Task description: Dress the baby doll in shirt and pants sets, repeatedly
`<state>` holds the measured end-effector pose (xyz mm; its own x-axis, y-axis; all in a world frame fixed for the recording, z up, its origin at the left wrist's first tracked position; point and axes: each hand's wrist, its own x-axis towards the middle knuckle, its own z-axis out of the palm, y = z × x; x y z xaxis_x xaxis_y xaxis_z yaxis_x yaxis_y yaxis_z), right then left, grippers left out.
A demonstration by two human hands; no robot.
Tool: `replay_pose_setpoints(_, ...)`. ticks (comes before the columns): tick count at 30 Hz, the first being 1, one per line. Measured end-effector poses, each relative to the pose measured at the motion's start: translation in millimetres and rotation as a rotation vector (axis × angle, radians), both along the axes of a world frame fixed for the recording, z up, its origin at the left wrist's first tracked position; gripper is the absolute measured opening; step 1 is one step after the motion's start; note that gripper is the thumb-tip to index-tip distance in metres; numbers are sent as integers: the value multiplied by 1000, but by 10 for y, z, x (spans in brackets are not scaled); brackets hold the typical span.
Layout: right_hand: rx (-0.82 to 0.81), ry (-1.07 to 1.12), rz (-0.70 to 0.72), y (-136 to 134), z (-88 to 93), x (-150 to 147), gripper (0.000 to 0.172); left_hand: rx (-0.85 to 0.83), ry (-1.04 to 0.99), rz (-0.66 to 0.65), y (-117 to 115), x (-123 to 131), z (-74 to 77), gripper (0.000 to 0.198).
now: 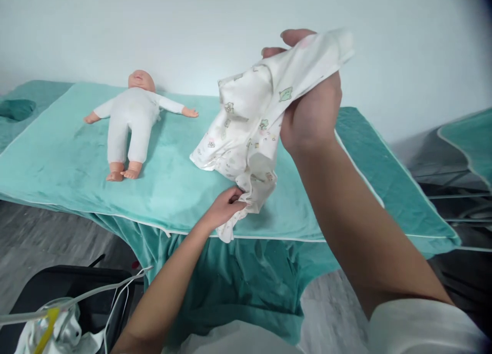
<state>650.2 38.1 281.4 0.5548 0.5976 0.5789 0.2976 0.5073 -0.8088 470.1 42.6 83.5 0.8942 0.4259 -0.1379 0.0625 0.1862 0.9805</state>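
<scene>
A small white garment with a green and pink animal print hangs between my hands above the bed. My right hand is raised, with one end of the cloth draped across its palm and fingers, partly hiding them. Lower down, my left hand pinches the garment's lower part near the bed's front edge. To the left, a baby doll in a white suit lies on its back on the turquoise bed cover, arms spread and feet toward me.
At the lower left a black seat or case holds a bundle of white cloth and tubing. Cables run from it toward the bed. A white wall stands behind. Another green-covered surface is at the right.
</scene>
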Motion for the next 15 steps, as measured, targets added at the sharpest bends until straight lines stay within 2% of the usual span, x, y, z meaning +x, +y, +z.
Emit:
replay_pose_setpoints(2, -20, 24, -24, -10, -38, 35, 30, -162, -64, 70, 46, -47, 8, 24)
replay_pose_setpoints(6, -78, 15, -180, -106, -139, 203, 33, -439, -133, 314, 213, -200, 100, 28)
replay_pose_setpoints(9, -58, -5, -274, -217, -251, 344, 30, -504, -235, 479, 412, -344, 273, 28)
replay_pose_setpoints(13, -52, -91, -415, -360, -400, 535, 23, -557, -374, 681, 706, -543, 580, 23)
replay_pose_setpoints(15, -74, -169, -511, -425, -454, 627, 19, -489, -393, 752, 830, -635, 713, 16)
